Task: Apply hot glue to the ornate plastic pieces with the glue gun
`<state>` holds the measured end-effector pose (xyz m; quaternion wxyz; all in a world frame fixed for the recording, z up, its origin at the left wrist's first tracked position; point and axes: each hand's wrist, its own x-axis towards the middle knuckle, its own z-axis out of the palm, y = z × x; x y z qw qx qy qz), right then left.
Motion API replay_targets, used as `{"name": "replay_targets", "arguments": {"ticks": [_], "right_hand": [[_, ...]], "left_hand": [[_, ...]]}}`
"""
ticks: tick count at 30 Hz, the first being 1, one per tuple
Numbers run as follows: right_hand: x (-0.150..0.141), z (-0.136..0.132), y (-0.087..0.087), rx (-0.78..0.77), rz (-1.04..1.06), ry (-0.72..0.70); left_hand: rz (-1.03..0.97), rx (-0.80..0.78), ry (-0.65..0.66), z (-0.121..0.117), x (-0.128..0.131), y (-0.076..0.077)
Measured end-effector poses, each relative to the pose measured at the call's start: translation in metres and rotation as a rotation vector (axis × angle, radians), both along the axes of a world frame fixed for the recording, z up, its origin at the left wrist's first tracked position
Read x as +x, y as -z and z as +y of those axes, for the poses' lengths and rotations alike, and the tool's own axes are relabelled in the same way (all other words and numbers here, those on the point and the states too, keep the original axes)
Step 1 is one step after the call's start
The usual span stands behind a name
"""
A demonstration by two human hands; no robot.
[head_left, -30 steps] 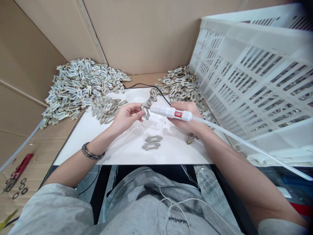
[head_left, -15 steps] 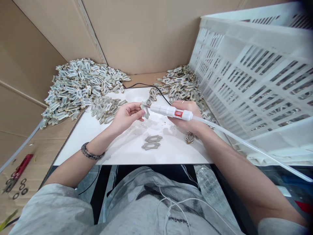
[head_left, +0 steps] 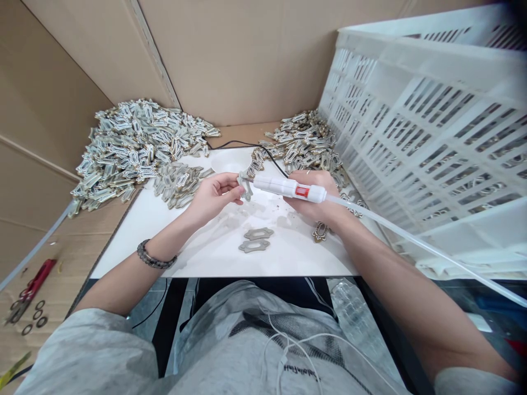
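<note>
My left hand pinches a small ornate metal frame plate between thumb and fingers, its plain grey back showing. In my right hand is a white pen-style glue gun with a red window and a long translucent stick running out of its back end. The gun's tip meets or nearly meets the upper part of the plate; contact is too small to tell. Two more frame plates lie grey side up on the white board below my hands. One patterned plate rests near my right wrist.
A large heap of frame plates fills the back left, with a grey-backed pile before it. Another heap sits beside the tall white slatted crate. Black cable crosses the back. A red-handled tool and rings lie left.
The glue gun has shifted very slightly right relative to the plate. Otherwise both hands hold the same positions.
</note>
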<state>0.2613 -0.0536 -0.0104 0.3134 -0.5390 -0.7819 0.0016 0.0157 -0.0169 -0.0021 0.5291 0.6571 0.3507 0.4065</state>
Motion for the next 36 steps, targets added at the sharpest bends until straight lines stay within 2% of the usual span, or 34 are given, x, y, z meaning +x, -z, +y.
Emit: {"name": "replay_targets", "arguments": {"ticks": [14,36], "right_hand": [[0.0010,-0.0002,0.0017,-0.023,-0.003,0.053],[0.0004,0.0005,0.0015,-0.011,-0.028,0.053]], "left_hand": [[0.003,-0.011,-0.006,-0.0004,0.0004,-0.0008],[-0.014,-0.035,-0.011,-0.0006,-0.0002,-0.0005]]}}
